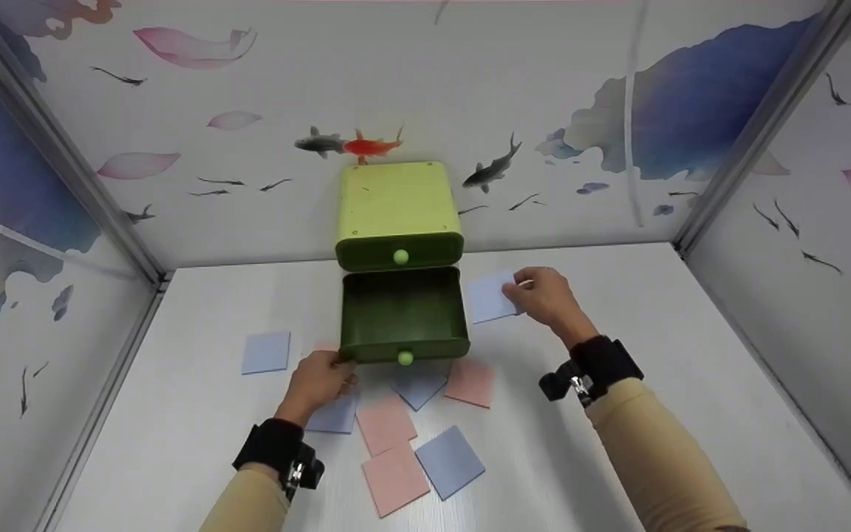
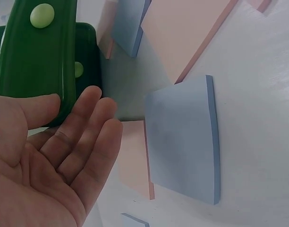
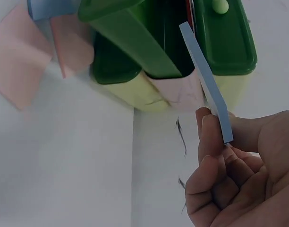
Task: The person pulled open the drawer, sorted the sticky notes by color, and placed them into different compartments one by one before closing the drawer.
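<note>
A small light-green cabinet [image 1: 396, 203] with dark green drawers stands against the back wall. Its middle drawer [image 1: 374, 353] is pulled out, and its inside looks bare. My left hand [image 1: 318, 383] grips the drawer's front left corner, with the thumb [image 2: 44, 109] against the green wall in the left wrist view. Right of the drawer, my right hand [image 1: 549, 301] pinches a thin blue square tile [image 1: 490, 297] by one edge, between thumb and fingers. The right wrist view has the same tile [image 3: 208, 85] edge-on, tilted up beside the cabinet's drawers.
Several loose tiles lie on the white table [image 1: 196, 443]: pink ones [image 1: 396, 479] and blue ones [image 1: 450, 462] before the drawer, some overlapping. Another blue tile [image 1: 266, 352] lies apart at the left. Printed walls with metal posts enclose the table's back and sides.
</note>
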The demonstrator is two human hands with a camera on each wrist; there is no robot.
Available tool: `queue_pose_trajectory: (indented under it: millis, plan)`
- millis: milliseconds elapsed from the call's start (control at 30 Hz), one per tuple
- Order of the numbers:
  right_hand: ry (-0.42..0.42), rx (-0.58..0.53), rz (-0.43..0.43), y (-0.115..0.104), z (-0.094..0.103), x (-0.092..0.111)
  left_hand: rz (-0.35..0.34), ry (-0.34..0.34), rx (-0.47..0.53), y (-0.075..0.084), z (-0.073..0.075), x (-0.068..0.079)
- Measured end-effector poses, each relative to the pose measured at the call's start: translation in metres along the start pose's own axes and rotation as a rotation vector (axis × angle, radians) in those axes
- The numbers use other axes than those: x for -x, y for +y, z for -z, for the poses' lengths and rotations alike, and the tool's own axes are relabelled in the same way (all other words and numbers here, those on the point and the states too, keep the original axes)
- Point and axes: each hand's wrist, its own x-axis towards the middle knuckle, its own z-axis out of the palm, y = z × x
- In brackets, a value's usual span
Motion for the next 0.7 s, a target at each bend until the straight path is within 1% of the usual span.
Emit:
queue_pose_trajectory:
  millis: [167, 333, 500, 700]
  plan:
    - [-0.021, -0.052, 0.012, -0.02, -0.021, -0.002, 0.012, 0.009, 0.009, -0.001, -0.001, 0.0]
    - [-0.016, -0.056, 0.042, -0.029, -0.041, -0.004, 0.02, 0.016, 0.012, 0.001, -0.002, 0.001]
    - [0.034, -0.003, 0.085, -0.033, -0.059, -0.005, 0.015, 0.005, 0.009, 0.001, -0.002, 0.001]
    - [0.1, 0.041, 0.184, -0.034, -0.079, -0.009, 0.002, 0.008, 0.002, 0.0, 0.001, 0.002]
